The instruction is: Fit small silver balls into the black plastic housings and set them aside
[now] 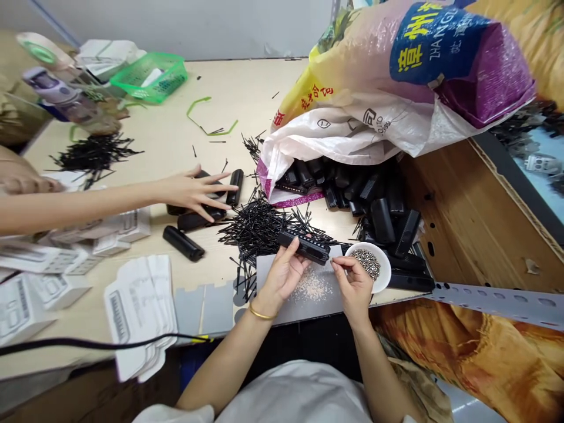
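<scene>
My left hand (pixel 282 277) is closed round a long black plastic casing (pixel 305 247) with a row of small openings along one side, tilted over the mat. Close to the casing's right end, my right hand (pixel 355 286) is closed in a pinch; whatever sits between the fingertips is too small to name. Beside that hand stands a white bowl (pixel 384 278) of small shiny metal pieces. Tiny pale beige bits (pixel 312 288) lie scattered on the grey mat (pixel 273 270) below. Just beyond is a heap of thin black sticks (pixel 255 226).
Black casings (pixel 382 220) spill from a printed woven sack (pixel 352 111) beside a cardboard wall (pixel 480 211). A co-worker's hand (pixel 194 191) spreads over more casings at left. White cartons (pixel 141 311), a green basket (pixel 176 73) and a black cable (pixel 88 345) are also around.
</scene>
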The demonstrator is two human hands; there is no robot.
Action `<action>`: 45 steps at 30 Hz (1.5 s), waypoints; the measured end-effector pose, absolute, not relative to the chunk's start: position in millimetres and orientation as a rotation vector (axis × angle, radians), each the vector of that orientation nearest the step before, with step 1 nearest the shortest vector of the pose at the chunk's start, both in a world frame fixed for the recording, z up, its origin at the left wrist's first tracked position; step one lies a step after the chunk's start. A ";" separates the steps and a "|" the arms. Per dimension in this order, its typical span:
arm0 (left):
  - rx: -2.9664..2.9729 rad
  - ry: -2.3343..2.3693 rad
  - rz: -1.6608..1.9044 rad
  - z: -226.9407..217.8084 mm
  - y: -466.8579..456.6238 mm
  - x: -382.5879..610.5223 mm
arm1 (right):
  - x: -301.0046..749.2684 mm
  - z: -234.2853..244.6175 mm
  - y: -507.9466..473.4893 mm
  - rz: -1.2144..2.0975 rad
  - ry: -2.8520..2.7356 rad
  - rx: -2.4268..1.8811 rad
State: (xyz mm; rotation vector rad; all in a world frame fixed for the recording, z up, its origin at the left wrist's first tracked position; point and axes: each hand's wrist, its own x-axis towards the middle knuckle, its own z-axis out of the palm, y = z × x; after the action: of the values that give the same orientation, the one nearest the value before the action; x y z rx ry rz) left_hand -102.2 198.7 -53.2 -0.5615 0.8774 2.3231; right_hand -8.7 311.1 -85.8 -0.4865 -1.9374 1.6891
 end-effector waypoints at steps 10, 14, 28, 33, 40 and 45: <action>-0.636 0.831 2.325 -48.7 198.0 -97.7 | -14.2 -79.3 303.1 1.398 -1.994 -0.393; -0.636 0.840 2.332 -50.6 196.4 -97.2 | -15.6 -79.2 304.8 1.425 -2.005 -0.393; -0.679 0.815 2.398 -45.5 192.9 -83.7 | -12.7 -85.0 287.6 1.475 -1.866 -0.397; -0.503 0.829 2.441 -41.5 188.0 -82.8 | -8.3 -82.3 292.2 1.480 -1.882 -0.349; -0.535 0.841 2.449 -45.2 193.8 -74.5 | -9.3 -72.9 295.8 1.227 -1.980 -0.184; -0.522 0.954 2.478 -39.6 188.8 -73.8 | -8.0 -78.3 291.5 1.236 -1.977 -0.193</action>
State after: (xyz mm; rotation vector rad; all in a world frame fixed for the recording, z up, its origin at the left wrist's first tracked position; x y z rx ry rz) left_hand -73.8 188.8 -39.6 -0.5217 0.9540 2.4782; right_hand -8.0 291.5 -78.3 -0.1934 -1.9773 1.2362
